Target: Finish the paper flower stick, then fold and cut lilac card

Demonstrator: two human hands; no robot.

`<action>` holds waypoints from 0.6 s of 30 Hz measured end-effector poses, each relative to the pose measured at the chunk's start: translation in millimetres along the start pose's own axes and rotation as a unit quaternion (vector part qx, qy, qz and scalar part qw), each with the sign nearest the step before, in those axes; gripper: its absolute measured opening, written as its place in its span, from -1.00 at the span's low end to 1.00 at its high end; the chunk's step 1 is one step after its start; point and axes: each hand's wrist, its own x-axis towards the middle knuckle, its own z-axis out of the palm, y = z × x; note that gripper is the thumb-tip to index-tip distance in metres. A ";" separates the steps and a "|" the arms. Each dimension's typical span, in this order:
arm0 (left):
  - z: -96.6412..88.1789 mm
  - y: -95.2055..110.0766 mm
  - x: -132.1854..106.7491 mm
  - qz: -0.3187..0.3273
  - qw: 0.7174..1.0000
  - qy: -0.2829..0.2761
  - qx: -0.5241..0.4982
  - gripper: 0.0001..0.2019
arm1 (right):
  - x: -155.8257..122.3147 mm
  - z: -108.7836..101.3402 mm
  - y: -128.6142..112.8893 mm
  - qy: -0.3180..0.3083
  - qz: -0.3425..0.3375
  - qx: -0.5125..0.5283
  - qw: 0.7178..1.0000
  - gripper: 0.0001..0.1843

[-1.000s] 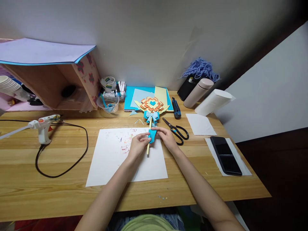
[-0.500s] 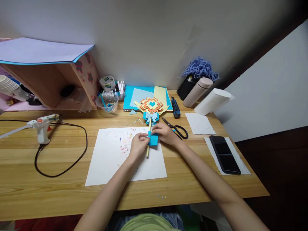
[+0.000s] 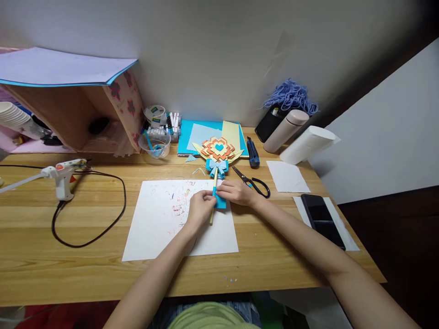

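Note:
A paper flower (image 3: 218, 150) in orange, yellow and blue, with a blue bow (image 3: 217, 167), sits atop a thin yellow stick (image 3: 213, 201) lying on a white sheet (image 3: 161, 224). A small blue paper piece (image 3: 220, 201) is wrapped against the stick. My left hand (image 3: 200, 208) pinches the blue piece and stick from the left. My right hand (image 3: 238, 192) presses its fingers on the blue piece from the right.
Black scissors (image 3: 252, 183) and a box cutter (image 3: 253, 154) lie right of the flower. A glue gun (image 3: 63, 176) with black cord (image 3: 92, 228) stands at left. A phone (image 3: 322, 218), paper roll (image 3: 306, 144), flask (image 3: 286, 130), plastic cup (image 3: 154, 145) and wooden box (image 3: 65, 114) ring the desk.
The blue piece, folded narrow round the stick a second ago, now lies flatter to the right of it. My right hand has slid slightly right; my left hand stays on the stick.

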 end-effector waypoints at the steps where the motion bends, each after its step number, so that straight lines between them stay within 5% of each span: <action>1: 0.7 1.1 -0.9 0.007 1.000 0.006 0.012 -0.81 | -0.4 0.1 0.4 -0.017 -0.018 -0.012 1.000 -0.64; 11: 2.5 -2.6 1.1 0.011 0.999 -0.003 0.031 -0.86 | 1.1 -1.7 2.8 -0.035 -0.112 -0.103 0.988 -0.67; 18: -0.8 -3.4 2.2 -0.014 0.998 -0.036 -0.051 -0.81 | 9.2 -11.6 1.9 -0.052 -0.106 -0.126 0.985 -0.64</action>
